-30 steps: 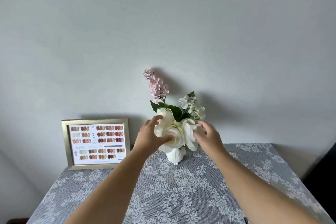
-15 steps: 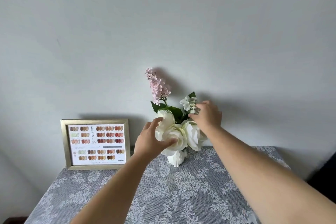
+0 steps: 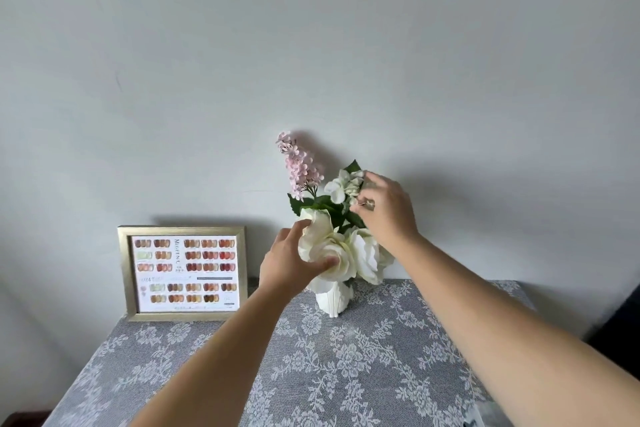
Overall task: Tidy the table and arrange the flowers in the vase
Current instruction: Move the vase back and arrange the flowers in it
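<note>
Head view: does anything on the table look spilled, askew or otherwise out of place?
Nothing stands out. The white vase stands upright on the lace tablecloth, flowers in it. The left hand touches a white rose; the right hand touches the small white blossoms. The gold frame stands upright by the wall.

Soft, even daylight is filling the scene, neither dim nor glaring, and it seems to be arriving from the front left, since the pink and white artificial flowers (image 3: 332,211) and the gold-framed colour chart (image 3: 183,272) are casting blurred grey shadows rightward and upward onto the plain pale wall (image 3: 311,45). The wide lens is bending the grey lace-patterned tablecloth (image 3: 346,357) outward at the edges, and the forearms nearest the camera are looking slightly soft.
</note>
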The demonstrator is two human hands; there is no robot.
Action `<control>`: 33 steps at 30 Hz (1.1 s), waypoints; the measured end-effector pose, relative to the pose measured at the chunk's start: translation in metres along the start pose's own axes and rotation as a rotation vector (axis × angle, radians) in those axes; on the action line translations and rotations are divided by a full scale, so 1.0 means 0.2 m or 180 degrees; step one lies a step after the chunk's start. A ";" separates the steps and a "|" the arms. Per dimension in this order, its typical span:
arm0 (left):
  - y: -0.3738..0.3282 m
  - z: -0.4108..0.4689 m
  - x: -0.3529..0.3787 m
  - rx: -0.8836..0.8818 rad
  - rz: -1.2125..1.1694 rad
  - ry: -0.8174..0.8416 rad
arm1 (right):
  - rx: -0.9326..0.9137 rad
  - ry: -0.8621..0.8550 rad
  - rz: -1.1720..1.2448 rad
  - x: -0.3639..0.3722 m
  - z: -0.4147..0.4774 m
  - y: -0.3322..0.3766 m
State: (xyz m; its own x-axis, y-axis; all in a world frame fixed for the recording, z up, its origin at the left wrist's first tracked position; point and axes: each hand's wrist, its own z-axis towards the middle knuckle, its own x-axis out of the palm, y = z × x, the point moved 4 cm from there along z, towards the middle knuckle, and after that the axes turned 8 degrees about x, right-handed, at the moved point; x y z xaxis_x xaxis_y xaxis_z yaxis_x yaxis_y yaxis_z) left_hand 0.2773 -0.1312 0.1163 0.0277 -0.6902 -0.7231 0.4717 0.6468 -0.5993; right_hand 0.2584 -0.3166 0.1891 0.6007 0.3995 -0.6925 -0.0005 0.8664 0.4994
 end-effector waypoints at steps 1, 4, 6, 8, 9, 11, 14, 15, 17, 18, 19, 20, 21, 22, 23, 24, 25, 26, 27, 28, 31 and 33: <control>0.00 0.00 0.00 -0.0024 0.0015 0.0003 | -0.0110 0.0082 -0.0003 0.00 -0.03 0.02; 0.00 0.00 -0.01 -0.0079 0.0019 -0.0003 | -0.0331 0.0311 0.0012 0.02 -0.11 0.05; 0.00 0.01 0.00 -0.0112 0.0020 0.0018 | -0.0471 0.0435 -0.0067 0.05 -0.14 0.06; 0.00 0.01 0.00 -0.0148 0.0046 0.0050 | -0.0576 0.0605 -0.0214 0.08 -0.16 0.07; 0.00 0.01 0.00 -0.0156 0.0062 0.0067 | -0.0602 0.0693 -0.0296 0.10 -0.16 0.07; 0.00 0.01 0.00 -0.0137 0.0063 0.0089 | -0.0639 0.0794 -0.0474 0.13 -0.17 0.08; 0.01 0.01 0.00 -0.0091 0.0039 0.0132 | -0.0715 0.0769 -0.0625 0.16 -0.18 0.08; 0.01 0.01 -0.01 -0.0085 0.0033 0.0144 | -0.0748 0.0729 -0.0674 0.17 -0.19 0.08; 0.01 0.02 -0.01 -0.0077 0.0025 0.0149 | -0.0749 0.0708 -0.0829 0.20 -0.19 0.07; 0.01 0.02 -0.01 -0.0067 0.0024 0.0146 | -0.0705 0.0732 -0.0909 0.21 -0.20 0.07; 0.01 0.02 -0.01 -0.0057 0.0020 0.0145 | -0.0658 0.0753 -0.0968 0.23 -0.19 0.06; 0.01 0.02 -0.01 -0.0050 0.0008 0.0145 | -0.0631 0.0740 -0.0994 0.23 -0.19 0.05; 0.01 0.02 -0.01 -0.0049 -0.0008 0.0143 | -0.0630 0.0699 -0.0997 0.24 -0.19 0.04; 0.01 0.02 -0.01 -0.0042 -0.0022 0.0126 | -0.0643 0.0662 -0.0984 0.24 -0.18 0.04; 0.01 0.02 -0.02 -0.0031 -0.0030 0.0092 | -0.0660 0.0651 -0.0958 0.23 -0.18 0.04; 0.01 0.02 -0.03 -0.0021 -0.0033 0.0045 | -0.0682 0.0648 -0.0933 0.23 -0.17 0.04; 0.01 0.02 -0.03 -0.0021 -0.0037 -0.0001 | -0.0711 0.0640 -0.0900 0.21 -0.17 0.04; 0.01 0.03 -0.04 -0.0031 -0.0045 -0.0032 | -0.0726 0.0629 -0.0820 0.19 -0.16 0.03; 0.01 0.03 -0.04 -0.0041 -0.0057 -0.0037 | -0.0709 0.0631 -0.0627 0.16 -0.16 0.03; 0.01 0.03 -0.04 -0.0044 -0.0074 -0.0015 | -0.0642 0.0630 -0.0289 0.12 -0.15 0.02; 0.00 0.04 -0.02 -0.0048 -0.0152 0.0103 | -0.0184 0.0352 0.0903 0.01 -0.10 -0.03; 0.00 0.03 -0.01 -0.0027 -0.0141 0.0134 | 0.0303 0.0046 0.1229 -0.02 -0.04 -0.08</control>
State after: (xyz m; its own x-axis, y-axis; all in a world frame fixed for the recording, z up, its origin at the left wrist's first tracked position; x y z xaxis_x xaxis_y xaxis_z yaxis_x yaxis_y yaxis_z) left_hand 0.2825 -0.1322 0.1204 -0.0302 -0.7041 -0.7094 0.4642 0.6187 -0.6338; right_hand 0.2493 -0.3306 0.1794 0.5595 0.6952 -0.4512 -0.1498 0.6202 0.7700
